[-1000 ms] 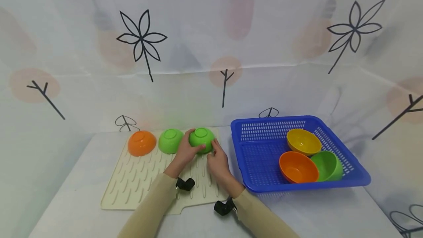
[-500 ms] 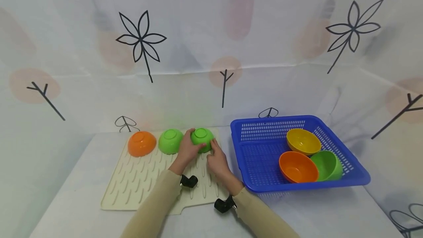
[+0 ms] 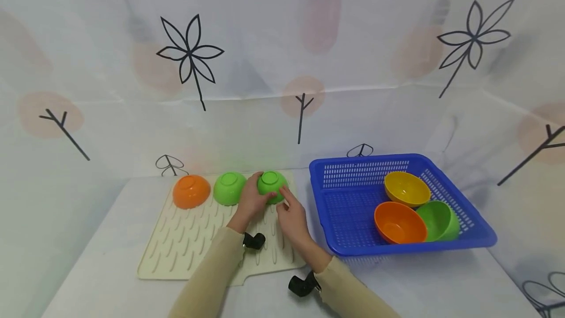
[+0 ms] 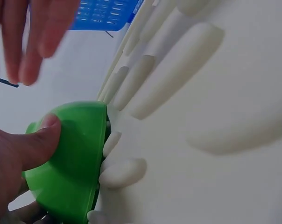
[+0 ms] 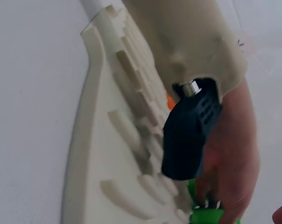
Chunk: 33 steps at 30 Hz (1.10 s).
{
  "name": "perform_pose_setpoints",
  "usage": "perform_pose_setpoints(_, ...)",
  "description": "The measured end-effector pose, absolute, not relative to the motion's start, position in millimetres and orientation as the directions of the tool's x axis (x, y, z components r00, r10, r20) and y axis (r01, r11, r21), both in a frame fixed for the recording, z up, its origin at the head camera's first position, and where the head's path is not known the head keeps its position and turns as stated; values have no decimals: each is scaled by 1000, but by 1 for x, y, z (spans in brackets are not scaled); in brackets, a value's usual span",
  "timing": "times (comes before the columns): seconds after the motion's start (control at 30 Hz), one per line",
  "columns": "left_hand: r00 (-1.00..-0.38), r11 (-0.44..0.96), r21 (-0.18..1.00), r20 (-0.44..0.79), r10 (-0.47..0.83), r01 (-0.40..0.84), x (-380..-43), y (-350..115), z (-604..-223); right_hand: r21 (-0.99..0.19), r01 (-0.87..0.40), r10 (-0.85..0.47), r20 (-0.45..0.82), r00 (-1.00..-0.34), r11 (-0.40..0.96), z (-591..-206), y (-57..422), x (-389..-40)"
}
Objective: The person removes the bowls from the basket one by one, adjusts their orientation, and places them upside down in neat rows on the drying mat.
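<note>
My left hand [image 3: 251,201] grips an upside-down green bowl [image 3: 271,184] at the right of the cream drying mat [image 3: 187,242]. In the left wrist view its thumb presses the side of that bowl [image 4: 73,158], whose rim is on the mat's ridges. My right hand [image 3: 293,217] is just right of the same bowl; the left wrist view shows its straight fingers [image 4: 36,42] apart from the bowl. A second upturned green bowl [image 3: 227,191] and an upturned orange bowl [image 3: 191,192] sit in a row to the left. The right wrist view shows mostly my left sleeve and hand.
To the right stands a blue perforated basket [image 3: 324,210]. Inside it are a yellow bowl [image 3: 406,189], an orange bowl [image 3: 399,224] and a green bowl [image 3: 441,222]. A patterned cloth backdrop [image 3: 247,126] hangs behind the table [image 3: 101,269].
My right hand has drawn back slightly from the right-hand green bowl, its fingers straightening. My left hand keeps hold of that bowl, its forearm shifted a little to the right. Other bowls stay put.
</note>
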<state>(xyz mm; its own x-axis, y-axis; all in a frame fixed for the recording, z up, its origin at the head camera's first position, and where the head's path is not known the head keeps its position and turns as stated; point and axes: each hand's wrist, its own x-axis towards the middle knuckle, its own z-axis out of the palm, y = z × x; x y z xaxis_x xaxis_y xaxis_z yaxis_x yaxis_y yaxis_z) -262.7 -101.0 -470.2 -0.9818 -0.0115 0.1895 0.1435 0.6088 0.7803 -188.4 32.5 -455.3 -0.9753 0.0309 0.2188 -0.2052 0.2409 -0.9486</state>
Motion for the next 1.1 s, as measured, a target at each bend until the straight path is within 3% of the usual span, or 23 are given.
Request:
perform_pose_setpoints(0.57, -981, 611, 777, 192, -3, 150, -262, -103, -467, -950, -306, -82, 300, -950, 66, -396, 52, -154)
perform_pose_setpoints(0.8, -986, 617, 777, 169, -14, 124, -261, -103, -465, -936, -271, -73, 262, -962, 222, -361, 97, -163)
perform_pose_setpoints(1.1, -985, 644, 752, 172, 13, 140, -261, -102, -466, -796, -261, -219, 165, -962, 546, -330, 201, -198)
